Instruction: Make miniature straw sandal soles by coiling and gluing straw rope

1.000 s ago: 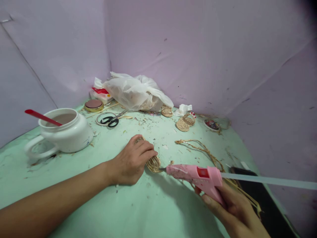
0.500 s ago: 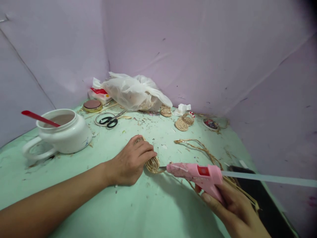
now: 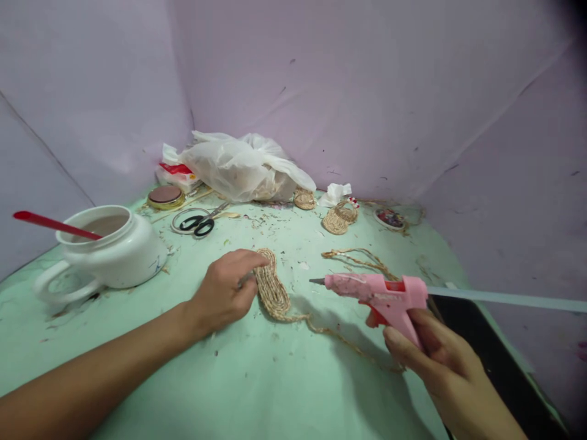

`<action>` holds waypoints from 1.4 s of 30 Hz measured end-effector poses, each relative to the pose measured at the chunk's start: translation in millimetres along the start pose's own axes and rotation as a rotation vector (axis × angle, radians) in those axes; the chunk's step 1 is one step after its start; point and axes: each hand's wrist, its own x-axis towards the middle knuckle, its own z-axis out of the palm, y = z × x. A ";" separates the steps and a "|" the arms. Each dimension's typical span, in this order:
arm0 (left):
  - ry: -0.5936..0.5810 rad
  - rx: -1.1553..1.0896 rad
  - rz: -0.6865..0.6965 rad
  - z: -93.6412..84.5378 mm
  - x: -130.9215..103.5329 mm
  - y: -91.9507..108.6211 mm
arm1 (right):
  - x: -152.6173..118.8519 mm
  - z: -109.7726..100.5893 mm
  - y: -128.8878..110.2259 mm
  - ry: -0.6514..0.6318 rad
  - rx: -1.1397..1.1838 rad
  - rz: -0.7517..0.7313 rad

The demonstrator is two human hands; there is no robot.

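Note:
A long oval sole shape of coiled, braided fibre [image 3: 274,288] lies flat on the green table, its loose braid trailing to the right. My left hand [image 3: 228,285] is at its left edge, the index finger touching its upper part and the other fingers curled. In my right hand [image 3: 428,351] is a pink glue gun [image 3: 380,294] with a long clear glue stick out of its back. The nozzle points left, raised above the table and apart from the sole.
A white pot [image 3: 114,250] with a red-handled utensil stands at left. Behind are scissors [image 3: 202,221], a round tin [image 3: 166,197], a plastic bag [image 3: 243,168], a small woven slipper [image 3: 337,219] and a dish of small pieces [image 3: 389,218]. A dark flat object [image 3: 486,348] lies right.
The glue gun has moved up and right, off the sole. My left hand has shifted left, uncovering most of the sole and loosening its hold.

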 end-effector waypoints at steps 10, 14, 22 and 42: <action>-0.092 0.190 -0.160 7.9 -5.2 8.7 | 74.2 0.0 10.7 -0.038 -0.014 0.212; -0.158 0.257 -0.350 4.0 -2.3 15.6 | 112.7 -3.6 13.4 0.004 -0.206 0.192; -0.393 0.157 -0.821 -6.0 5.4 23.6 | 40.8 39.3 -24.8 -0.232 -0.343 -0.266; -0.420 0.228 -0.155 10.3 -9.2 16.9 | 13.9 74.7 -8.5 -0.455 -0.309 -0.478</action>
